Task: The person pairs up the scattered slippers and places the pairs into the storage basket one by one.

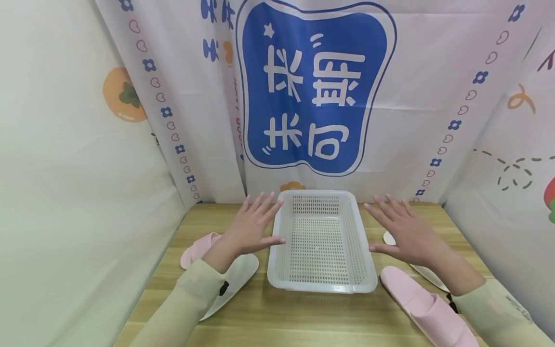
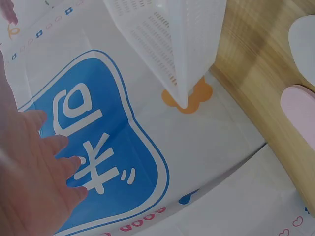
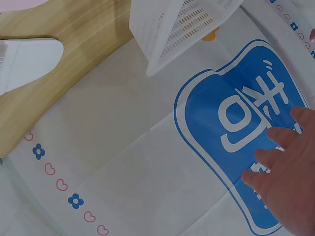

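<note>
The grip is wide on both sides: the left hand [image 1: 253, 229] and the right hand [image 1: 405, 236] have their fingers spread and hold nothing, one at each long side of a white basket [image 1: 303, 287]. In the head view the left thumb crosses the basket's rim; whether it touches cannot be told. The basket is at the middle of the worktop [image 1: 321, 318], toward its far edge, its short end facing the near edge. It looks like thin moulded plastic, so probably light, fairly stiff with a little give in the walls, and smooth enough to slide; the rolled rim halfway along both long sides seems the best place to take hold. Inside, only its perforated floor and walls show. Near the worktop's left edge lies a pink slipper [image 1: 199, 248], a white slipper [image 1: 244, 270] just beside it. Toward the near right corner lies a second pink slipper [image 1: 412, 294], with another white slipper [image 3: 29, 61] between it and the right edge, partly hidden under the right forearm in the head view.
</note>
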A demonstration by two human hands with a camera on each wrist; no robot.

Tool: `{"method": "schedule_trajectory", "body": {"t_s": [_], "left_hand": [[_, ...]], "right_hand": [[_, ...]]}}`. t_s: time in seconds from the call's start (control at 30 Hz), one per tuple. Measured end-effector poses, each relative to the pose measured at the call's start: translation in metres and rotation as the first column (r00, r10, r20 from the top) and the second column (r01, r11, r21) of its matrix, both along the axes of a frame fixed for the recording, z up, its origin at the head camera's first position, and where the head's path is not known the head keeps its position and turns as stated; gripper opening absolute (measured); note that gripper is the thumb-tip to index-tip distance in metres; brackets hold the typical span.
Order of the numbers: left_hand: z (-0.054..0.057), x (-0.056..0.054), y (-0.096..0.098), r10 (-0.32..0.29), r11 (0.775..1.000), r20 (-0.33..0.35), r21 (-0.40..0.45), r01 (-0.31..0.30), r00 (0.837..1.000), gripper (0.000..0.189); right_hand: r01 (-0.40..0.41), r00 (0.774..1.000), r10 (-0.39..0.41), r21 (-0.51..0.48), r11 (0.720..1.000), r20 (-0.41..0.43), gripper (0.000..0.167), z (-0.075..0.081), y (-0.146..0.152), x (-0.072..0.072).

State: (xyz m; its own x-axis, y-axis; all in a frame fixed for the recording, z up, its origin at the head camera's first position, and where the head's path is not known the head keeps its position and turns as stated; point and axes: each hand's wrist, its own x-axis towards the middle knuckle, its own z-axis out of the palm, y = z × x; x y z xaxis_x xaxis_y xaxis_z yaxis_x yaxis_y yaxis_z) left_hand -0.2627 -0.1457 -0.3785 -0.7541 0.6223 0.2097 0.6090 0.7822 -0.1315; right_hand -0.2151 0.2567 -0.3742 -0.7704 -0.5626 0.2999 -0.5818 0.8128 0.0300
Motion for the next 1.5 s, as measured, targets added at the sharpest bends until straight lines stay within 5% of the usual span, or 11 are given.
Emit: {"method": "schedule_trajectory", "body": {"t_s": [0.6, 0.97, 1.5], "left_hand": [[-0.013, 0.014, -0.027, -0.075, 0.991, -0.113, 0.103, 0.086, 0.991, 0.09], [-0.042, 0.02, -0.055, -0.1, 0.977, -0.229, 0.161, 0.139, 0.968, 0.089], [-0.091, 0.044, -0.1, -0.021, 0.971, -0.238, 0.227, 0.076, 0.971, 0.092]], "right_hand": [[-0.085, 0.986, 0.068, -0.102, 0.991, -0.155, 0.082, -0.006, 0.027, 0.007], [-0.118, 0.97, 0.067, -0.21, 0.971, -0.235, 0.074, -0.02, 0.048, 0.007], [-0.006, 0.976, -0.057, -0.287, 0.958, -0.209, 0.072, -0.054, 0.096, 0.01]]}}
